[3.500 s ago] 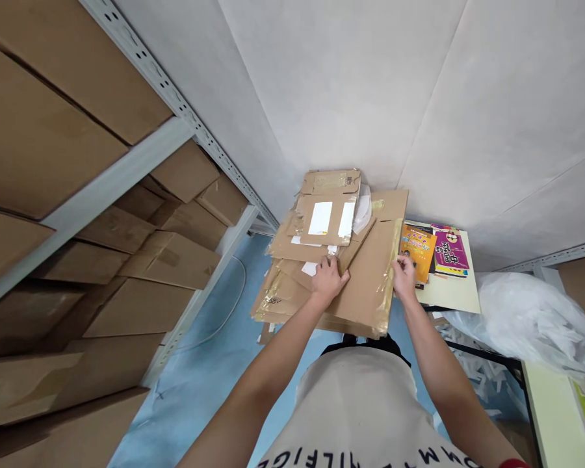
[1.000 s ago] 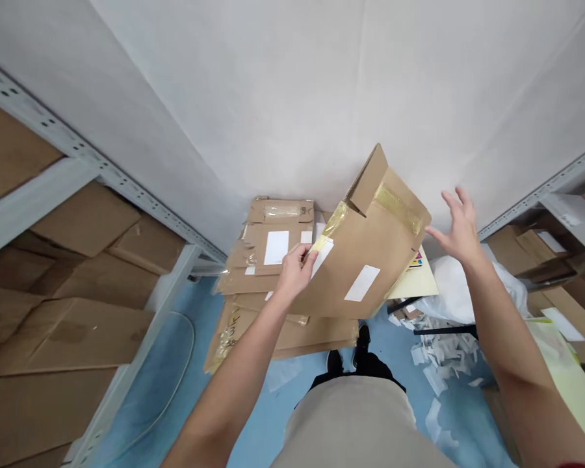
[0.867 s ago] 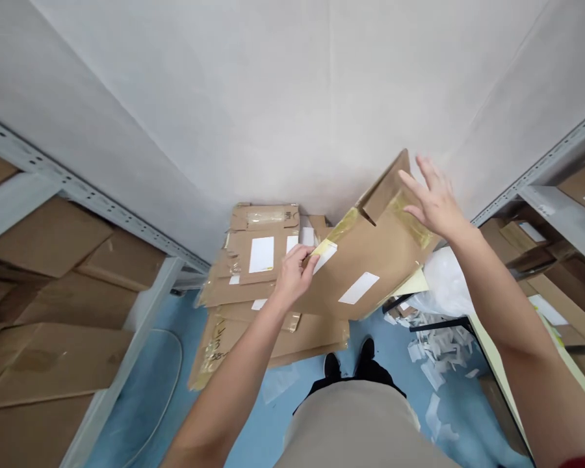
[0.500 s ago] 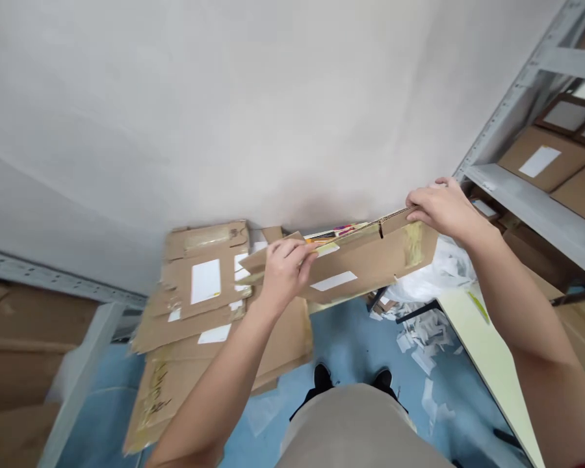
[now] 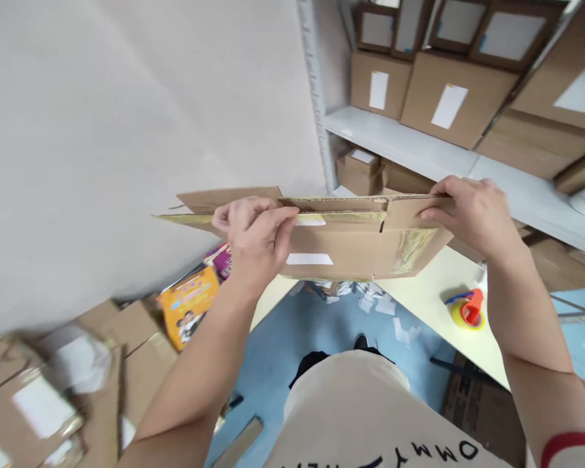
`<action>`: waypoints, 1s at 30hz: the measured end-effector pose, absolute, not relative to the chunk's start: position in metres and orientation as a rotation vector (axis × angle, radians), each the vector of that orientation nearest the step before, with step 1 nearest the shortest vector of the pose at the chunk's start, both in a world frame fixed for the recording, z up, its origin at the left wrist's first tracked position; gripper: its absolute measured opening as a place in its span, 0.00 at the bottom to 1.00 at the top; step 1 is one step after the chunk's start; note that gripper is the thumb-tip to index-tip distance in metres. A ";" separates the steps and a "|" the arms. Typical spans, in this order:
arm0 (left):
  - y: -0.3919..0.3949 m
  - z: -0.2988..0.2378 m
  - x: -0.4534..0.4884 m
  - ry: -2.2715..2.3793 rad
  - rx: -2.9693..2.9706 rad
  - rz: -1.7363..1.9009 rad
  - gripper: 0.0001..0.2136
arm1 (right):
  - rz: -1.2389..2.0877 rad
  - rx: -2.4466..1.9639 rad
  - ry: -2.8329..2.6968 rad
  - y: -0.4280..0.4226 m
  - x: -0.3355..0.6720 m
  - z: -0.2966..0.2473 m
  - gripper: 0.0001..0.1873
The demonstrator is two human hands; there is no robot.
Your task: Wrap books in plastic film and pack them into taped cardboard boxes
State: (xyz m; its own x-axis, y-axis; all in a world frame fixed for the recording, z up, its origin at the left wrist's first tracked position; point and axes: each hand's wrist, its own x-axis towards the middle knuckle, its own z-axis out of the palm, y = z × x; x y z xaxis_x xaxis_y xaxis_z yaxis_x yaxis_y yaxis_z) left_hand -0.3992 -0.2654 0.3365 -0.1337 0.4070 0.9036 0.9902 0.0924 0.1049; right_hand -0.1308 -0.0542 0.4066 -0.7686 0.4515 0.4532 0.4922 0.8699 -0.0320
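A folded brown cardboard box (image 5: 346,240) is held up in front of me, its flaps and cut edges along the top. White labels and yellowish tape mark its near face. My left hand (image 5: 256,237) is closed on the upper edge, left of the middle, thumb and fingers pinching the flaps. At the upper right end, my right hand (image 5: 472,211) grips the edge with the thumb in front and the fingers behind. The far side of the cardboard is hidden.
Flattened cartons (image 5: 141,364) lie at lower left beside an orange booklet (image 5: 190,305). A pale table (image 5: 436,312) bears a tape dispenser (image 5: 469,311). Shelves (image 5: 400,143) with boxes stand at right; paper scraps (image 5: 370,299) litter the blue floor.
My view has turned right, bringing the shelves and the tape dispenser in. Both hands still hold the cardboard, now over the table, away from the flattened cartons. Its top flaps stand further apart.
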 end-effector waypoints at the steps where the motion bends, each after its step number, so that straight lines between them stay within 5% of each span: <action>1: -0.248 0.338 -0.392 -1.630 -1.479 -1.022 0.05 | -0.126 -0.764 -2.556 -0.048 -0.113 0.403 0.15; 13: -0.104 0.311 -0.346 -1.513 -2.130 -1.178 0.09 | -0.111 -1.392 -2.300 -0.032 -0.005 0.350 0.14; 25: -0.039 0.291 -0.345 -1.350 -2.421 -1.212 0.09 | -0.025 -1.595 -2.264 -0.018 0.005 0.341 0.27; 30: -0.048 0.282 -0.338 -1.196 -2.451 -1.242 0.10 | 0.261 -1.656 -2.224 -0.008 0.006 0.331 0.17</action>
State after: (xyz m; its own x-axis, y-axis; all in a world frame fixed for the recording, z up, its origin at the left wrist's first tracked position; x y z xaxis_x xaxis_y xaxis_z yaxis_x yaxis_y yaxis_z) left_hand -0.3381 -0.0484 0.2817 0.3410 0.5897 0.7321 0.7095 -0.6723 0.2111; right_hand 0.0062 -0.0080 0.3310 -0.2523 0.9525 0.1703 0.8871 0.2980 -0.3525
